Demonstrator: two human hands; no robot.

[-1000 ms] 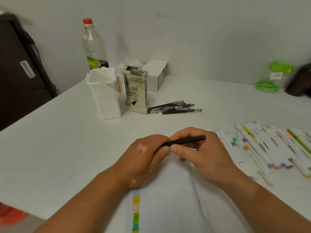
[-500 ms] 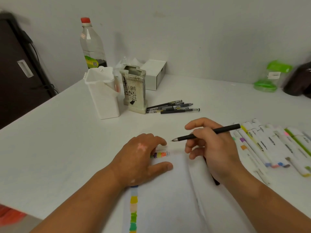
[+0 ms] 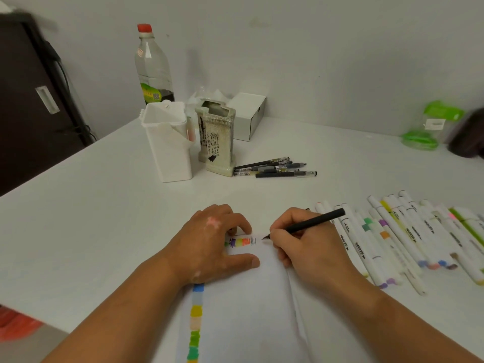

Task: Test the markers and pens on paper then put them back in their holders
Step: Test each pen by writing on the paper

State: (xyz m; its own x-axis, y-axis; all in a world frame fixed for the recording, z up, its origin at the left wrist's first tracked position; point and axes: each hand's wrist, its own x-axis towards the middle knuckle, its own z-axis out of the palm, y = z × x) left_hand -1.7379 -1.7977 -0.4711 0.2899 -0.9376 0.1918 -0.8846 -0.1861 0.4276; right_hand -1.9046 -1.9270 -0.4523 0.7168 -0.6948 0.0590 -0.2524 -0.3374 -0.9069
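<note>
Holding down: the left hand [image 3: 209, 244] lies palm down on the top left part of the paper [image 3: 248, 310], fingers spread and pressing, thumb stretched out to the right; it grips nothing.
Writing: the right hand [image 3: 309, 247] pinches the black pen [image 3: 314, 221] between thumb and fingers, its heel resting on the paper's right edge.
Pen position: uncapped and tilted, its back end points up and right; its tip is at the sheet, just right of a small dark scribble.
Test marks: colour swatches [image 3: 239, 242] run in a short row beside the left fingers, and a second column runs down the sheet's left edge.
Markers: the markers [image 3: 406, 237], white-bodied with coloured caps, lie side by side on the counter [image 3: 91, 218] just right of the right hand.
Other pens: the loose pens [image 3: 275, 169] lie bunched together, touching the foot of the ceramic holder [image 3: 217, 142].
Holders: the white plastic holder [image 3: 167, 145] stands upright just left of the ceramic one, both well beyond the hands.
Background: a red-capped bottle [image 3: 153, 66] and a white box [image 3: 248, 113] stand behind the holders, and a green container [image 3: 429, 127] sits at far right.
</note>
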